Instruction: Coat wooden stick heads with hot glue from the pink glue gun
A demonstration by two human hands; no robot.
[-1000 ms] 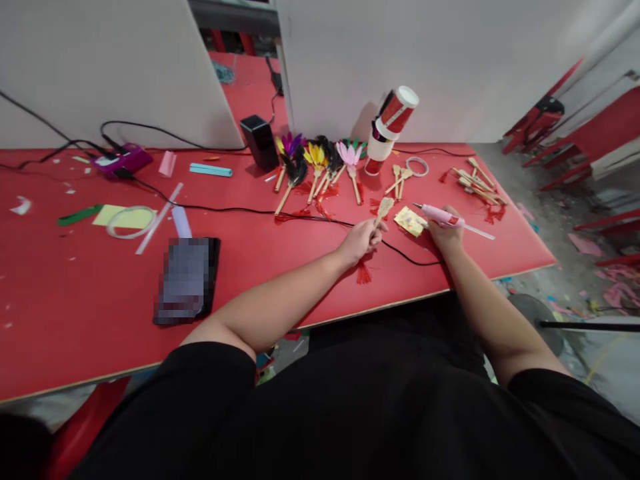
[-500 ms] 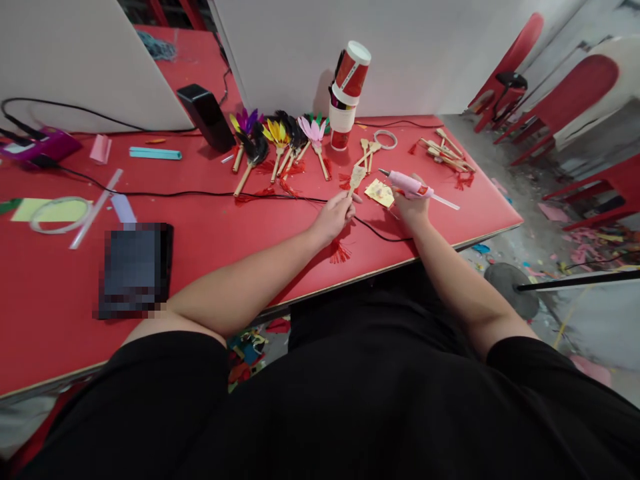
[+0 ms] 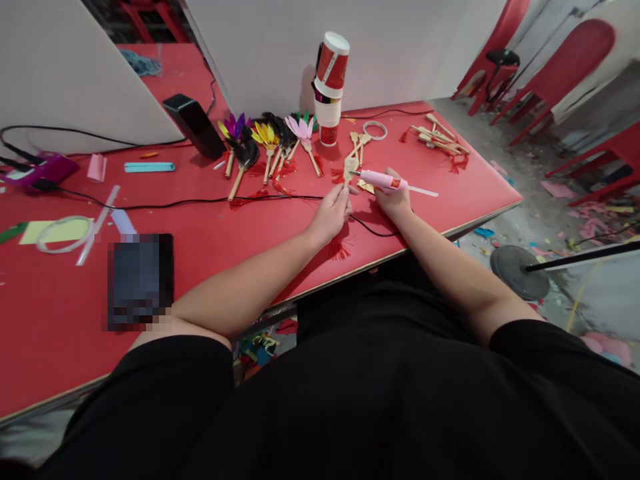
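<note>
"Here's the left hand (image 3: 331,210) — fingers clamped together on a wooden stick (image 3: 351,165), flat head pointing up, between the near and far edges of the red desk (image 3: 470,193)!"

"And the right hand (image 3: 393,203)?"

"Wrapped around a pink glue gun (image 3: 376,179), nozzle right at that flat head! Are they touching? I can't tell from here."

"A red tassel (image 3: 341,249) sits below the left hand, towards the near edge, and there's a yellow card (image 3: 367,187) partly hidden by the gun."

"Look to the far edge — feathered sticks (image 3: 303,130) all bunched, stacked cups (image 3: 331,70) just beside, and a bundle of plain sticks (image 3: 440,142) near the far right corner!"
</note>
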